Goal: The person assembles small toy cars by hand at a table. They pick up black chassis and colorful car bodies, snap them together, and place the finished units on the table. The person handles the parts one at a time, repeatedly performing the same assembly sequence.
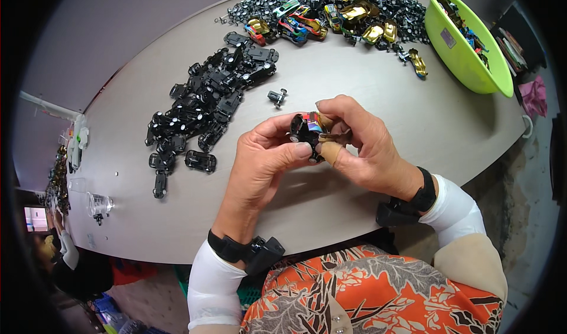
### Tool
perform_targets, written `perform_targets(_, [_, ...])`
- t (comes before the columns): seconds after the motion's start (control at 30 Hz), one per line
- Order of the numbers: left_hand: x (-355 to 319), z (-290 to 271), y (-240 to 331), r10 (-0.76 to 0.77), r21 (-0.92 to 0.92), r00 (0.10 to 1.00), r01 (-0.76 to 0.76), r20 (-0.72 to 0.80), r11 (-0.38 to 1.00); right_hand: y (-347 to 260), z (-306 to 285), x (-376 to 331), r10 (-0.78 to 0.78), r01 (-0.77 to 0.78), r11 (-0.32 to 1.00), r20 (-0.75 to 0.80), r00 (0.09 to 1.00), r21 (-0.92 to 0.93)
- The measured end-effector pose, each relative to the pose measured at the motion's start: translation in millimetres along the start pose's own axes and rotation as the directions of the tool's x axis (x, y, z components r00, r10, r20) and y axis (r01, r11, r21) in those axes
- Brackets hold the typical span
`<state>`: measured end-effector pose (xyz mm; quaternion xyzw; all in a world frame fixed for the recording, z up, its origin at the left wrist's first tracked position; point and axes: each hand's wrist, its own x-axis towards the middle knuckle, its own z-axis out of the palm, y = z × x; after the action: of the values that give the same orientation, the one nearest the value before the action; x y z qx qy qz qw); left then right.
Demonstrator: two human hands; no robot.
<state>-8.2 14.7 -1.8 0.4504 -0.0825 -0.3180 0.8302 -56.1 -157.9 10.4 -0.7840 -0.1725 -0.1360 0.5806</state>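
Over the middle of the table, a small toy car [313,122] with a multicoloured shell and black wheels sits between both hands. My left hand [266,155] is closed round its left side, thumb pressing along the lower edge. From the right, my right hand [372,142] grips it with thumb and fingers; a dark brownish piece shows between them, its kind unclear. The fingers partly hide the car's underside. Just beyond my left fingers lies a loose black part with small wheels [277,97].
A heap of black toy car chassis [209,100] spreads to the left. At the back lie many small wheeled parts [384,21] and shiny coloured car shells [295,28]. A lime-green basin [452,53] stands back right. A clear cup [99,204] and another person's arm [69,250] are far left.
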Motion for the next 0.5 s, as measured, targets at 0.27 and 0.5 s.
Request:
perform_targets(0.27, [0,-2,-6,0.045,0.098,0.999,-0.044,-0.007,0.994,2,-2,2,-0.059,0.064,0.995,0.072,0.996,-0.074])
perform_targets(0.5, [-1,2,-9,0.176,0.343,0.979,-0.2,0.1,0.918,1,0,0,0.029,-0.025,0.995,0.041,0.999,-0.099])
